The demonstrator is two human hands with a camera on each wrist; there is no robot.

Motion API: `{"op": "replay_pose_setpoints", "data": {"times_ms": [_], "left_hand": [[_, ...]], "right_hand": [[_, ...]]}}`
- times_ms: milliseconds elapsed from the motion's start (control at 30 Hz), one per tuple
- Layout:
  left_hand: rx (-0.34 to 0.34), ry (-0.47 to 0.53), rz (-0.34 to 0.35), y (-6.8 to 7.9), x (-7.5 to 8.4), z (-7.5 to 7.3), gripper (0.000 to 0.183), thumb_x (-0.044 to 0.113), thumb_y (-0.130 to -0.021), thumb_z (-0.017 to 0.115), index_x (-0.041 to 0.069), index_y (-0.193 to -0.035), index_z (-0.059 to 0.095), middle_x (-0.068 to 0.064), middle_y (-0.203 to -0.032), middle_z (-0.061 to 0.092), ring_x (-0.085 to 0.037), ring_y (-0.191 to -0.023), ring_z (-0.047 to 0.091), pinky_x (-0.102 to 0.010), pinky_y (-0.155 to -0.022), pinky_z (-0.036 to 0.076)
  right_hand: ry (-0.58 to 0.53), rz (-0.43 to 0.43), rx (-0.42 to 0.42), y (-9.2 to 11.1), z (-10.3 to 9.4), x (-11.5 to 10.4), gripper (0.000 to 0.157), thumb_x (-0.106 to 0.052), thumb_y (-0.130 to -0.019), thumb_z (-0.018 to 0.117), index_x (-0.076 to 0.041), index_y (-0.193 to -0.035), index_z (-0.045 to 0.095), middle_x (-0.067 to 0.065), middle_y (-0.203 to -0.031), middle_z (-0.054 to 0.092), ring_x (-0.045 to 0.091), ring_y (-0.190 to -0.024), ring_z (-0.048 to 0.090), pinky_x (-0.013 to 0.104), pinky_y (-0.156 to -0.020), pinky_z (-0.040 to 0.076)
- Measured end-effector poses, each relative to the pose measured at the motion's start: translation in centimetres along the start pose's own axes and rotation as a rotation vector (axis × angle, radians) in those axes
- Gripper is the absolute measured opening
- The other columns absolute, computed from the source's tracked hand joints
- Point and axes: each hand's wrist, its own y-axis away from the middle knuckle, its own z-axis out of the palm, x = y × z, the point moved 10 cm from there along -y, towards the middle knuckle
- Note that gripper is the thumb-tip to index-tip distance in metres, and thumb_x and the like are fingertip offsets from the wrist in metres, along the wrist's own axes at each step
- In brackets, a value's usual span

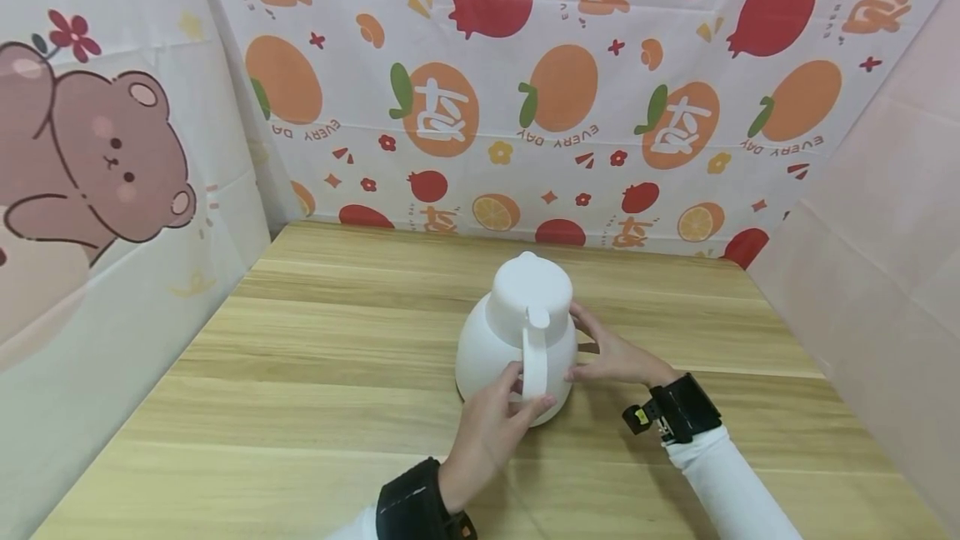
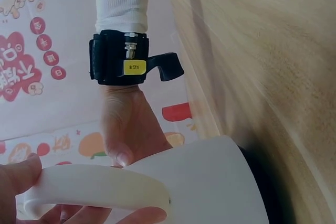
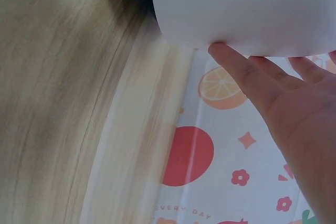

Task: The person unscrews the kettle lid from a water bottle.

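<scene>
A white thermos jug (image 1: 480,348) with a rounded body and a lid (image 1: 531,277) is on the wooden table, its handle (image 1: 535,361) facing me. My left hand (image 1: 486,432) holds that handle. The left wrist view shows the thumb at one side of the handle (image 2: 100,182) and fingers curled through the loop. On the jug's right side rests my right hand (image 1: 618,357), fingers spread. In the right wrist view, the fingertips (image 3: 218,48) touch the smooth body (image 3: 241,14). Part of the jug's dark base (image 2: 268,182) shows in the left wrist view.
The light wooden tabletop (image 1: 300,373) extends around the jug. A fruit-print cloth (image 1: 495,107) hangs behind the table's far edge. A cloth with a bear (image 1: 120,157) covers the left side, a pale cloth (image 1: 885,273) the right. Black camera bands (image 1: 686,408) sit on both wrists.
</scene>
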Motion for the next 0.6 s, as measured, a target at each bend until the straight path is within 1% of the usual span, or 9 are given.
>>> {"op": "replay_pose_setpoints", "data": {"times_ms": [100, 233, 300, 367, 433, 500, 567, 600], "left_hand": [[-0.002, 0.011, 0.003, 0.0, 0.0, 0.0, 0.041, 0.040, -0.084, 0.064, 0.007, -0.108, 0.057, -0.016, -0.091, 0.071, -0.023, -0.077, 0.072, -0.027, -0.062, 0.050], [-0.016, 0.013, -0.002, 0.0, 0.0, 0.1, 0.038, 0.039, -0.084, 0.064, 0.007, -0.105, 0.058, -0.017, -0.094, 0.072, -0.025, -0.079, 0.072, -0.030, -0.064, 0.052], [-0.048, 0.035, -0.001, -0.1, 0.1, 0.2, 0.037, 0.037, -0.086, 0.063, 0.006, -0.105, 0.059, -0.018, -0.096, 0.073, -0.026, -0.082, 0.071, -0.031, -0.066, 0.053], [-0.096, 0.063, -0.002, -0.3, 0.2, 0.4, 0.037, 0.036, -0.087, 0.062, 0.004, -0.106, 0.061, -0.019, -0.098, 0.073, -0.027, -0.085, 0.069, -0.033, -0.067, 0.053], [-0.152, 0.100, -0.008, -0.4, 0.3, 0.6, 0.036, 0.034, -0.089, 0.061, 0.002, -0.107, 0.062, -0.020, -0.100, 0.073, -0.026, -0.087, 0.067, -0.033, -0.068, 0.053], [-0.200, 0.137, -0.025, -0.6, 0.2, 0.8, 0.035, 0.034, -0.091, 0.058, 0.003, -0.104, 0.062, -0.019, -0.098, 0.073, -0.023, -0.087, 0.064, -0.032, -0.068, 0.050], [-0.224, 0.211, -0.048, -0.8, 0.1, 1.0, 0.033, 0.033, -0.092, 0.056, 0.002, -0.102, 0.062, -0.020, -0.095, 0.073, -0.022, -0.087, 0.064, -0.030, -0.070, 0.048], [-0.228, 0.258, -0.061, -0.9, 0.1, 1.1, 0.033, 0.033, -0.093, 0.055, 0.002, -0.101, 0.061, -0.021, -0.094, 0.073, -0.021, -0.088, 0.064, -0.030, -0.072, 0.048]], "right_hand": [[0.005, -0.006, -0.002, 0.0, 0.0, -0.1, 0.102, -0.011, -0.075, 0.074, -0.005, -0.151, 0.006, 0.029, -0.156, 0.011, 0.053, -0.139, 0.016, 0.070, -0.101, 0.036], [0.019, -0.007, -0.003, 0.0, 0.0, -0.2, 0.103, -0.011, -0.075, 0.075, -0.007, -0.151, 0.007, 0.028, -0.157, 0.012, 0.052, -0.139, 0.018, 0.070, -0.101, 0.036], [0.050, -0.002, -0.005, 0.1, -0.1, -0.4, 0.104, -0.014, -0.075, 0.075, -0.009, -0.152, 0.005, 0.028, -0.157, 0.013, 0.051, -0.139, 0.019, 0.070, -0.101, 0.036], [0.095, 0.008, 0.002, 0.4, -0.4, -0.8, 0.105, -0.017, -0.076, 0.076, -0.011, -0.152, 0.003, 0.027, -0.157, 0.014, 0.050, -0.139, 0.020, 0.070, -0.103, 0.033], [0.146, 0.008, 0.032, 0.6, -1.1, -1.7, 0.106, -0.019, -0.077, 0.075, -0.015, -0.153, 0.001, 0.027, -0.157, 0.014, 0.048, -0.141, 0.018, 0.071, -0.106, 0.028], [0.186, 0.012, 0.084, 0.7, -2.1, -2.8, 0.103, -0.021, -0.079, 0.073, -0.018, -0.153, 0.002, 0.025, -0.158, 0.013, 0.047, -0.142, 0.016, 0.073, -0.107, 0.024], [0.223, 0.011, 0.164, 0.7, -3.2, -4.2, 0.095, -0.022, -0.082, 0.070, -0.020, -0.153, 0.008, 0.024, -0.159, 0.014, 0.046, -0.143, 0.015, 0.075, -0.105, 0.022], [0.238, -0.010, 0.209, 0.5, -3.7, -5.1, 0.088, -0.021, -0.084, 0.069, -0.019, -0.152, 0.014, 0.023, -0.159, 0.017, 0.045, -0.143, 0.016, 0.075, -0.106, 0.021]]}}
